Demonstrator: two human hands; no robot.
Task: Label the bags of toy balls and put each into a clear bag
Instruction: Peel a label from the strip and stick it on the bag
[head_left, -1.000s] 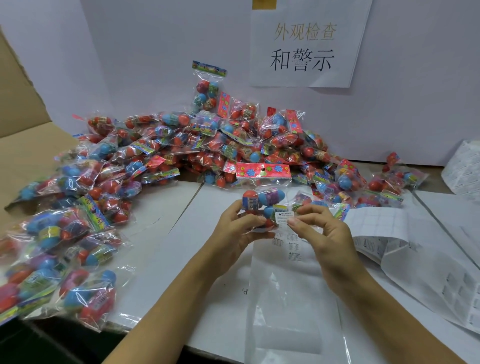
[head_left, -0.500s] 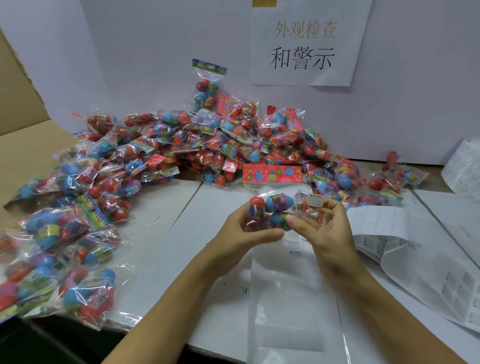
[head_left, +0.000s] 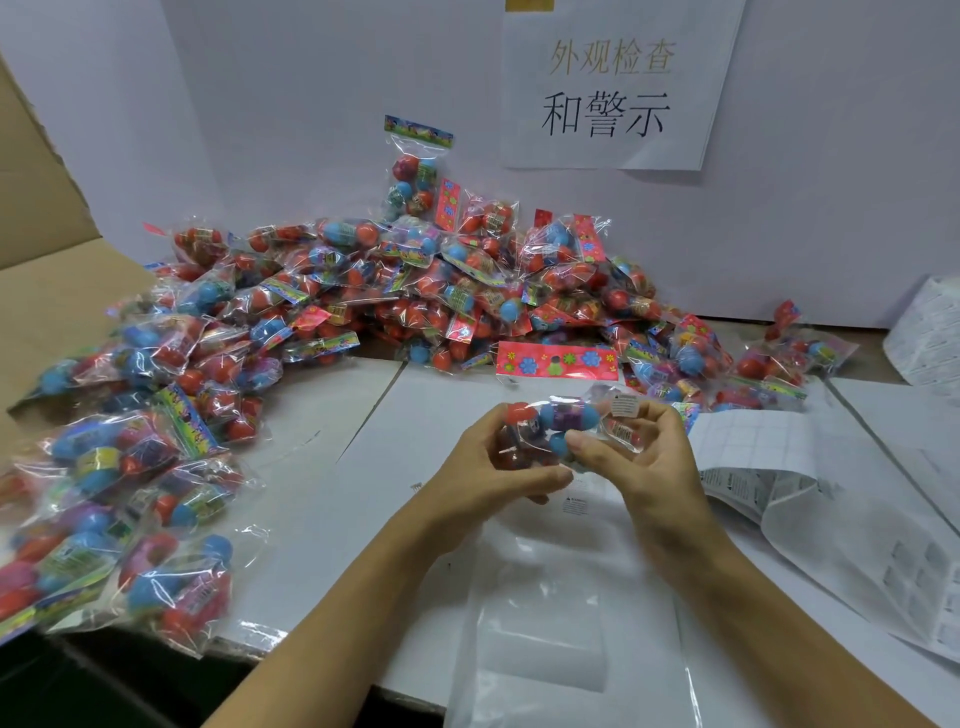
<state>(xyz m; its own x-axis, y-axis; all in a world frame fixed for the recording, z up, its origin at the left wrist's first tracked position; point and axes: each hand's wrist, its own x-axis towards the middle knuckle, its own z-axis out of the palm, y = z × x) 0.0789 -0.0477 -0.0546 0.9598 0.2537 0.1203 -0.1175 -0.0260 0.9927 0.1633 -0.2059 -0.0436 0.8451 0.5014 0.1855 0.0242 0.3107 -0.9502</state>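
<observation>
Crinkly bag of toy balls (head_left: 563, 422) lying crosswise, left hand (head_left: 491, 462), right hand (head_left: 641, 452)

2 bare forearms come up from the bottom edge, no sleeves showing anywhere along them. The left hand (head_left: 498, 467) wears nothing: no glove, no ring, no watch or band at the wrist. Same on the right hand (head_left: 644, 457), bare from wrist to tips. The fingers (head_left: 587, 447) are slim, nails short and plain, unpainted as far as shows. No marks or tape on either arm.
</observation>
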